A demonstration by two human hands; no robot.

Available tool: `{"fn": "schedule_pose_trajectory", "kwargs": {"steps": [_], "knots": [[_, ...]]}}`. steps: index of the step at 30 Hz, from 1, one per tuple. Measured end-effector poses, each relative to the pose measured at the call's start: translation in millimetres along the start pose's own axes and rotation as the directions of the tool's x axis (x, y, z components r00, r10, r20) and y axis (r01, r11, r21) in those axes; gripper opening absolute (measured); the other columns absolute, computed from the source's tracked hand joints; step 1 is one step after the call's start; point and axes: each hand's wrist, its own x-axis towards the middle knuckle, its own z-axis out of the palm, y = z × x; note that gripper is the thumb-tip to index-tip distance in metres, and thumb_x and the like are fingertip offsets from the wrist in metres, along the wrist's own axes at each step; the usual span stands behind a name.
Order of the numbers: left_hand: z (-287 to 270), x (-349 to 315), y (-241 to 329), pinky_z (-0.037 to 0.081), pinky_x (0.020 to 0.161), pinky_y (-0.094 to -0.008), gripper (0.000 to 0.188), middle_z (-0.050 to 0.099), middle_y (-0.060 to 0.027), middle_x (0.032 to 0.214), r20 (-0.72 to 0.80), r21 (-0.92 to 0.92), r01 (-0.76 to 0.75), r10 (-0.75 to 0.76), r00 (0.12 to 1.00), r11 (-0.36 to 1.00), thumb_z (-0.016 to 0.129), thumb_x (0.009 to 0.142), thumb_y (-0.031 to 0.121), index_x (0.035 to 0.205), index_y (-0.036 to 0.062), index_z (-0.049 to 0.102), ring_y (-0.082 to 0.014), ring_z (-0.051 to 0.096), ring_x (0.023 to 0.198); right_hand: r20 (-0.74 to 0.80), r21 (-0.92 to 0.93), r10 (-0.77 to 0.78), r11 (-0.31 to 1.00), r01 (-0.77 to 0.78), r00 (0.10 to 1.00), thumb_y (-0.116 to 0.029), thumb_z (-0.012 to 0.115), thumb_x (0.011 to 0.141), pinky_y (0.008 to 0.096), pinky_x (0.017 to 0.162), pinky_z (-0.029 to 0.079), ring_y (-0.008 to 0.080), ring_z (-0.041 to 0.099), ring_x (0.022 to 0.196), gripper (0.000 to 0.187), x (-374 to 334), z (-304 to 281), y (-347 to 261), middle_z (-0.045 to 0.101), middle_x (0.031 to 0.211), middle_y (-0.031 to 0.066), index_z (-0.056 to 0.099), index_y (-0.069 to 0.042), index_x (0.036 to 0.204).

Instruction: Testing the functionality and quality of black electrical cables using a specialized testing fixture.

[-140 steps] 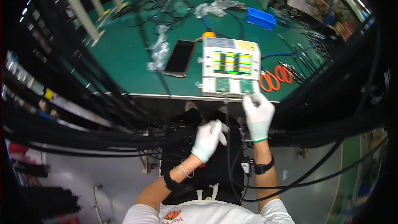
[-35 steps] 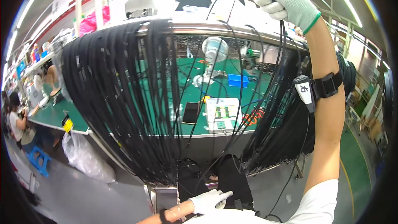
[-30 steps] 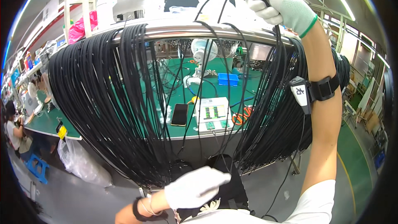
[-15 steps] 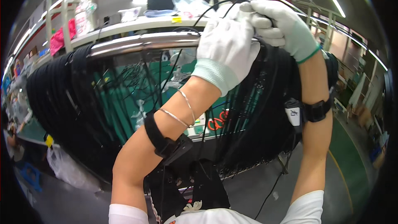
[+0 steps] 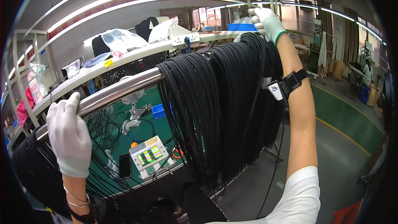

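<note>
My left hand (image 5: pixel 70 137), in a white knit glove, lies over a shiny metal bar (image 5: pixel 124 91) at the left. Its fingers bend over the bar's top, with the fingertips partly hidden. Dense bundles of black cables (image 5: pixel 240 79) hang over the bar's right half, and another bunch of black cables (image 5: pixel 29 174) hangs beside my left hand. My right hand (image 5: pixel 265 21), gloved too, is raised above the bar's far right end with its fingers curled closed. What it pinches is too small to make out.
Behind the bar, a green work table (image 5: pixel 145 130) carries a small device with a coloured screen (image 5: pixel 149 154), a black phone (image 5: pixel 124 166) and a blue tray (image 5: pixel 161 110). A white shelf (image 5: pixel 132 56) runs behind, with bags and a blue bin (image 5: pixel 241 27). A person sits far right.
My hands have parted: the left has moved down and left along the bar, the right is up at the far right end. The view has turned to the right.
</note>
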Motion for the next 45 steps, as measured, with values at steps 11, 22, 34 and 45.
{"fn": "schedule_pose_trajectory", "kwargs": {"steps": [11, 22, 34, 45], "knots": [[-5.7, -12.9, -18.3, 0.04, 0.097, -0.0446, 0.047, 0.056, -0.0192, 0.106, 0.055, 0.015, 0.029, -0.03, 0.998, 0.999, 0.043, 0.078, -0.009, 0.122, -0.0036, 0.058, -0.0366, 0.053, 0.104, -0.068, -0.937, -0.476, 0.332, 0.107, 0.877, -0.025, 0.042, 0.099, 0.0592, 0.069, 0.048, 0.0488, 0.063, 0.08, 0.026, -34.6, -84.1, 105.8, 0.065, 0.086, 0.0298, 0.051, -0.007, 0.115], [-70.7, -61.9, -104.4, 0.038, 0.099, -0.0425, 0.057, 0.058, -0.016, 0.118, 0.147, 0.429, -0.109, 0.05, 0.988, 0.897, 0.05, 0.076, -0.005, 0.132, 0.0083, 0.053, -0.0362, 0.053, 0.109, 0.233, -0.97, -0.569, -0.078, 0.229, 0.789, -0.017, 0.046, 0.095, 0.0499, 0.068, 0.052, 0.0402, 0.067, 0.079, 0.024, -137.4, -13.9, 62.7, 0.068, 0.086, 0.0223, 0.052, -0.011, 0.118], [-32.4, -147.4, -22.9, 0.041, 0.095, -0.0465, 0.047, 0.057, -0.019, 0.114, 0.193, 0.222, 0.013, -0.057, 0.979, 0.975, 0.06, 0.075, 0.007, 0.122, 0.001, 0.055, -0.0378, 0.053, 0.105, 0.355, -0.487, -0.407, 0.688, 0.538, 0.842, -0.01, 0.059, 0.089, 0.0387, 0.07, 0.054, 0.0326, 0.068, 0.08, 0.016, -321.1, 134.1, 43.1, 0.069, 0.089, 0.0156, 0.065, -0.006, 0.103], [162.3, -312.4, 65.5, 0.055, 0.057, -0.0302, 0.034, 0.069, -0.011, 0.083, 0.99, -0.071, 0.759, -0.14, -0.026, -0.647, 0.056, 0.097, 0.031, 0.099, -0.0015, 0.064, -0.0202, 0.068, 0.066, 0.421, -0.358, 0.311, 0.92, -0.159, 0.852, -0.023, 0.055, 0.097, 0.0295, 0.06, 0.051, 0.0149, 0.068, 0.076, 0.024, -385.4, 313.1, 273.9, 0.068, 0.08, 0.0103, 0.066, -0.002, 0.094]]}}
